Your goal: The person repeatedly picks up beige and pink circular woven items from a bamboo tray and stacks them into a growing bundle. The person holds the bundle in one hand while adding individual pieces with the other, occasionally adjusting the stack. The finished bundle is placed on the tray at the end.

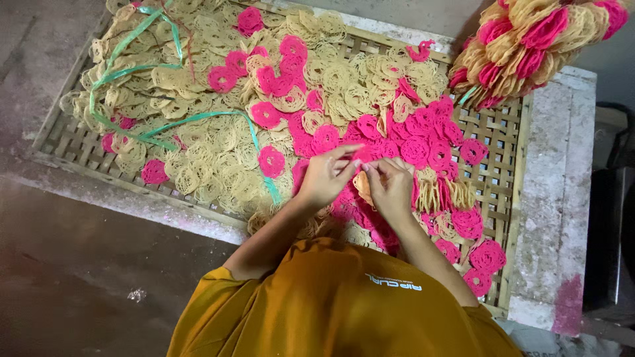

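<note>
Over the woven bamboo tray (509,218), left hand (325,177) and right hand (391,188) together pinch one pale noodle-like cracker coil (363,185), pink coils (423,142) just beyond the fingertips.

A woven bamboo tray (496,172) was seen, matt and rough; glossy green plastic strips (126,76) lay on brittle noodle crackers (225,152).
</note>
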Demonstrator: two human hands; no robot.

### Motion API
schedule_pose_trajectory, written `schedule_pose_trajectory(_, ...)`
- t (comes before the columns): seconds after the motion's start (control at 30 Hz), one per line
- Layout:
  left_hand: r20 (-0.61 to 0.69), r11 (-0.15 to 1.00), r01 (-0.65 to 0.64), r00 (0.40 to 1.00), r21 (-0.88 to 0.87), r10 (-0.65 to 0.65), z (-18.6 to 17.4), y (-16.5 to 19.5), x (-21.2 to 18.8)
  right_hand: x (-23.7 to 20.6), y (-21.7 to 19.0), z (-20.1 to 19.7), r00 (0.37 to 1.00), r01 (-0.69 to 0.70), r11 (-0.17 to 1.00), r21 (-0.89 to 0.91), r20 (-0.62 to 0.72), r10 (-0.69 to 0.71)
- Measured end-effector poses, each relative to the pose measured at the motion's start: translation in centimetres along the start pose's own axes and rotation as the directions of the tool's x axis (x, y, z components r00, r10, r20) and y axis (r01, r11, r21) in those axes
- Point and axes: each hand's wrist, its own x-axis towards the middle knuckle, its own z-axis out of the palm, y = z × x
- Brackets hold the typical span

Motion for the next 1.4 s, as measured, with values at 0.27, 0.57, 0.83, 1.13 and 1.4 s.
schedule_pose_trajectory(0.27,-0.03,0.936,-0.323,0.943,0.141,0.331,0.8,-1.7,0.9,-0.9,0.9,-0.2,0.998,0.063,0.997,0.052,-0.02,-0.062)
schedule_pose_trajectory(0.57,-0.039,0.864,-0.432,0.889,0.259,0.456,1.3,0.6,0.7,-1.1,2.5,-1.2,0.951,-0.246,0.886,0.393,-0.077,0.299)
schedule_pose_trajectory(0.83,-0.005,0.796,-0.345,0.916,0.498,0.401,-0.5,-1.4,2.7,-1.0,2.2,-1.0,0.991,0.137,0.987,0.08,-0.01,-0.137)
schedule_pose_trajectory(1.13,-0.253,0.324,0.088,0.82,0.942,0.513,-14.6,-5.6,4.8,-0.7,1.2,-2.4,0.992,0.117,0.974,0.195,0.016,-0.123)
schedule_pose_trajectory(1.4,-0.347,0.999,0.005,0.938,-0.038,-0.018,-9.1,-3.8,4.2,-0.2,0.6,-1.2,0.987,0.12,0.987,0.107,0.09,-0.13)
